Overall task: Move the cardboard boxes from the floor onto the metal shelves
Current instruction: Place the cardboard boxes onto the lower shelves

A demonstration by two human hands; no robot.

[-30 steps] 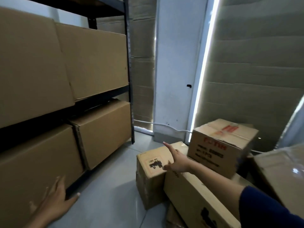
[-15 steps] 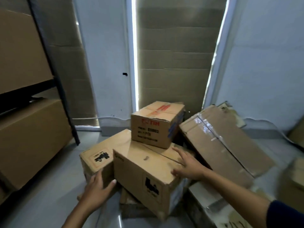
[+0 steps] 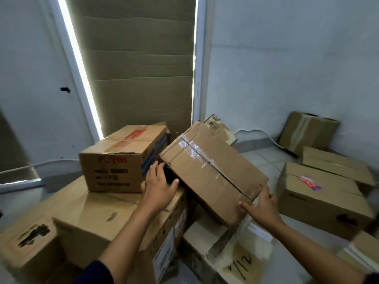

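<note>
A tilted cardboard box [image 3: 213, 171] sealed with clear tape leans on the pile in the middle of the head view. My left hand [image 3: 158, 187] touches its lower left side with fingers reaching into the dark gap beside it. My right hand [image 3: 262, 206] presses its near right corner, fingers straight and thumb spread across the front face. Left of it, a smaller box with red print [image 3: 123, 160] sits on a large box [image 3: 92, 212]. The metal shelves are out of view.
Several more boxes lie on the tiled floor [image 3: 264, 158]: one with a red label [image 3: 320, 201] at the right, a flat one [image 3: 336, 165] behind it, one leaning on the wall [image 3: 307, 132], and a marked one [image 3: 225, 253] under the tilted box.
My view has swung right, away from the shelves. Both hands left the lower boxes and moved up and right onto the tilted taped box.
</note>
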